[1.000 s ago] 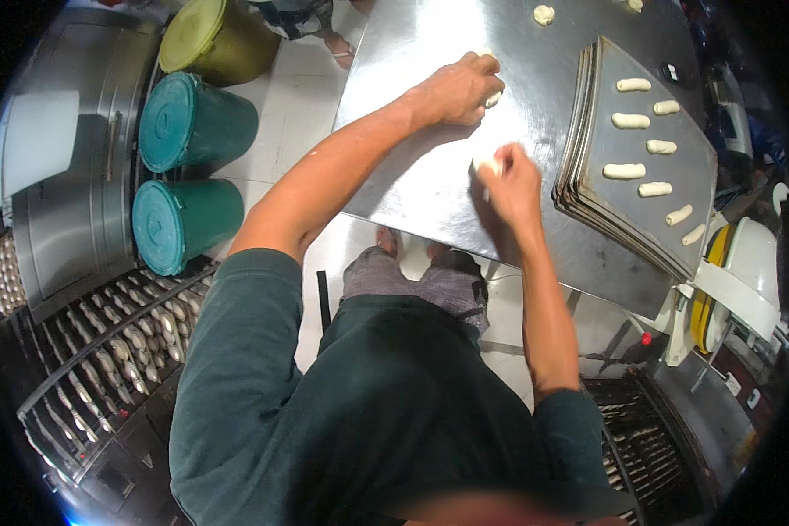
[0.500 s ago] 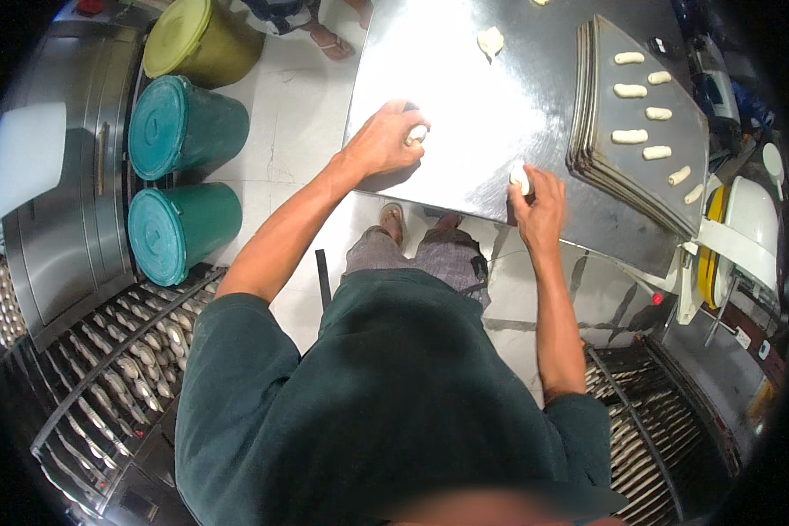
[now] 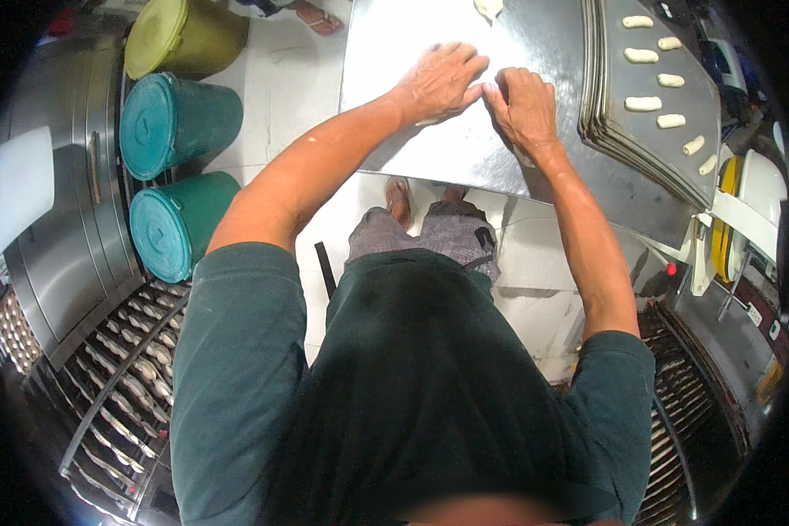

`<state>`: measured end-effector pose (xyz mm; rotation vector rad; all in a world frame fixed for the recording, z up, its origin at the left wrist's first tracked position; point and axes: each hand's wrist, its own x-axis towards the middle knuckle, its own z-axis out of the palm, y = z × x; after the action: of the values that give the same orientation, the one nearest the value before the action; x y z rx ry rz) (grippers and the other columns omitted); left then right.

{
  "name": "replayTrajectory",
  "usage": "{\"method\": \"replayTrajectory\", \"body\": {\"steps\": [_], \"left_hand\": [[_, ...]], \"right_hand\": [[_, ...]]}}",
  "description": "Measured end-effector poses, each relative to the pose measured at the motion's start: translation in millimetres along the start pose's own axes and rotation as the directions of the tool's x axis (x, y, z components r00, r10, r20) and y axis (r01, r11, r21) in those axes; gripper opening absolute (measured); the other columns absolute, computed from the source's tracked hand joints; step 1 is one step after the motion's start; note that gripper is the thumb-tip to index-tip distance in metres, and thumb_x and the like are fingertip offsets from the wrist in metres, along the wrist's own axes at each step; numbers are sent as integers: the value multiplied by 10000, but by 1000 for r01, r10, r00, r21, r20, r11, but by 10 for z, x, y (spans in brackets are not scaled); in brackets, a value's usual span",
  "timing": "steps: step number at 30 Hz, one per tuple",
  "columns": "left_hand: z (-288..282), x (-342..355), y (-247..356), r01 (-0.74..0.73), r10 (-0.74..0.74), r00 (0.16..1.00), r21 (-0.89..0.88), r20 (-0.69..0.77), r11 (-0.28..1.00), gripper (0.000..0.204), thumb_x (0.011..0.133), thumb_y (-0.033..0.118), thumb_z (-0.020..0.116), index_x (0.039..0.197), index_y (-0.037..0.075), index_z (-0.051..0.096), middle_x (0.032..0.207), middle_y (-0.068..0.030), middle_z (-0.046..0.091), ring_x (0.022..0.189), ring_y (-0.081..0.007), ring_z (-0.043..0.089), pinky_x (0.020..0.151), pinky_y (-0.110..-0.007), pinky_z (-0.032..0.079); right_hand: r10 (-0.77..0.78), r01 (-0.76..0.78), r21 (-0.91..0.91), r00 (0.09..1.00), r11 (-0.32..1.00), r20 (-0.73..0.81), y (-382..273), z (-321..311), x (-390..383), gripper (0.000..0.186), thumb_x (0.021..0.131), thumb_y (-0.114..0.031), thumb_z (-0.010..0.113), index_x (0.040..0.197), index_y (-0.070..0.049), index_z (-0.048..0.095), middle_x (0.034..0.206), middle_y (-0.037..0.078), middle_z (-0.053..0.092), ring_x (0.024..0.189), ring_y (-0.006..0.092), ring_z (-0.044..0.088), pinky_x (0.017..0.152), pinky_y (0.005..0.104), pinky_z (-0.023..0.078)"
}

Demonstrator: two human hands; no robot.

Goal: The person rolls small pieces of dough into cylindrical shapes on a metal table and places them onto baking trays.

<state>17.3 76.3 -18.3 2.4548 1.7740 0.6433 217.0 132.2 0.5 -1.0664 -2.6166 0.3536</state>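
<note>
My left hand [image 3: 443, 83] lies palm down on the shiny metal table [image 3: 557, 53], its fingers stretched forward. Close beside it, thumb tips almost meeting, my right hand [image 3: 526, 110] is also palm down with its fingers reaching ahead. A sliver of pale dough [image 3: 524, 159] peeks out under the heel of the right hand; whatever lies beneath the left palm is mostly hidden. Beyond both hands rests a loose lump of dough [image 3: 489, 9]. To the right, several short dough rolls [image 3: 643, 103] sit spaced out on the top of a stack of metal trays [image 3: 627, 149].
Two teal lidded bins [image 3: 153, 123] and a yellow one [image 3: 156, 35] stand left of the table. Racks of loaded trays flank me, one at lower left [image 3: 136, 377] and one at lower right [image 3: 675, 421]. Another person's sandalled foot [image 3: 320, 19] shows at the top.
Both hands have moved forward and inward, now nearly touching. Fingers that were curled around dough pieces are now stretched out, palms down over the table.
</note>
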Motion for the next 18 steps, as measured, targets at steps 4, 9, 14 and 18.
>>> {"method": "replayTrajectory", "body": {"steps": [4, 9, 14, 18], "left_hand": [[-85, -117, 5, -28, 29, 999, -40, 17, 999, 341, 968, 390, 628, 1154, 104, 626, 1062, -99, 607, 1076, -273, 568, 953, -459, 402], [-64, -176, 91, 31, -31, 1000, -19, -1, 999, 375, 991, 422, 611, 1124, 73, 649, 1076, -115, 617, 1078, -277, 575, 956, -451, 401], [-150, -286, 124, 21, -21, 998, 1, 65, 1000, 439, 982, 474, 610, 1157, 74, 653, 1100, -123, 624, 1093, -286, 572, 982, -451, 425], [-131, -471, 185, 22, -22, 998, -1, 52, 1000, 480, 966, 458, 638, 1208, 42, 626, 1149, -145, 629, 1120, -327, 580, 1002, -468, 444]], "right_hand": [[-33, 33, -13, 999, 999, 3, -69, -60, -133, 333, 932, -391, 689, 1044, -82, 638, 923, 104, 615, 896, 311, 570, 805, 461, 402], [-21, 21, -74, 1000, 997, 3, -91, 47, -319, 370, 922, -403, 693, 1123, -98, 634, 979, 91, 586, 951, 296, 555, 828, 456, 400], [-88, 83, -108, 995, 991, -43, -23, -67, -309, 430, 898, -355, 717, 1225, -91, 625, 1069, 110, 586, 1007, 303, 546, 923, 461, 412], [-69, 64, -42, 991, 997, -119, -141, -101, -376, 471, 881, -299, 727, 1272, -61, 617, 1209, 146, 611, 1156, 340, 549, 1049, 467, 406]]}}
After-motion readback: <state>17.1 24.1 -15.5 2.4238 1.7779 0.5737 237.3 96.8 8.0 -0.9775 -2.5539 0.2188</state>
